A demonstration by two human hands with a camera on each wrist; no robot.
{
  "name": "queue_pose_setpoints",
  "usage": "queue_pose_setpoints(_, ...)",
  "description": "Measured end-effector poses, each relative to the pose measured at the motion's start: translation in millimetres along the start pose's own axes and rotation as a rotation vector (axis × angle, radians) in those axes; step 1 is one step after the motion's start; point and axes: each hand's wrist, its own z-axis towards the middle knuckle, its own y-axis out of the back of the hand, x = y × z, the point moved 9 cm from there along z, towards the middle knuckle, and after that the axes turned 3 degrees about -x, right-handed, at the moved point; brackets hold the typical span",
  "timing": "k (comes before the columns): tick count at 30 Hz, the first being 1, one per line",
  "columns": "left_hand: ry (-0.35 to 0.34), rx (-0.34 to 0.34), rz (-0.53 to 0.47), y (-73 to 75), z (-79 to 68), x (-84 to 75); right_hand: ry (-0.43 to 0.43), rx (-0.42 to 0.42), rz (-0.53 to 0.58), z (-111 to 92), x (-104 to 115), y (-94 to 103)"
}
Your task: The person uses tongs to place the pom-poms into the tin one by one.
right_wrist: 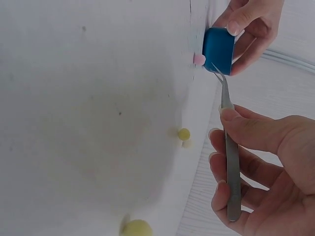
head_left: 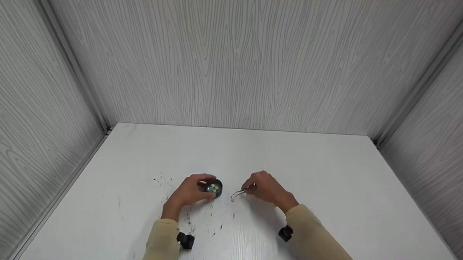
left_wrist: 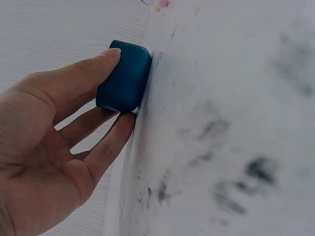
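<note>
My left hand (head_left: pixel 190 191) holds a small teal-blue cup (left_wrist: pixel 127 76) by its sides, thumb on one side and fingers on the other. The cup stands at the table surface, and several small balls (head_left: pixel 213 188) in green, white and blue lie inside. In my right hand (head_left: pixel 267 188), metal tweezers (right_wrist: pixel 232 167) with a bent, fine tip are pinched between thumb and fingers. Their points sit slightly apart, close to a small pink ball (right_wrist: pixel 199 59) on the table just right of the cup.
Yellow balls (right_wrist: pixel 184 134) and a pale ball (right_wrist: pixel 186 144) lie on the white table (head_left: pixel 322 168) near my right hand. Dark smudges (head_left: pixel 189 221) mark the surface by my left forearm. Grey wood-grain panels (head_left: pixel 234 61) enclose the table at the back and sides.
</note>
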Motion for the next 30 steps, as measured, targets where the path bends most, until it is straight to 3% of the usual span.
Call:
queue_pose_setpoints(19,0.034,0.006,-0.017,0.1,-2.3,0.8,-0.052,0.026,0.006,-0.7,-1.9,-7.4)
queue_pose_setpoints(30,0.011,0.012,-0.021,0.2,-0.9,0.5,-0.051,0.027,0.021,-1.0,-2.0,-8.9)
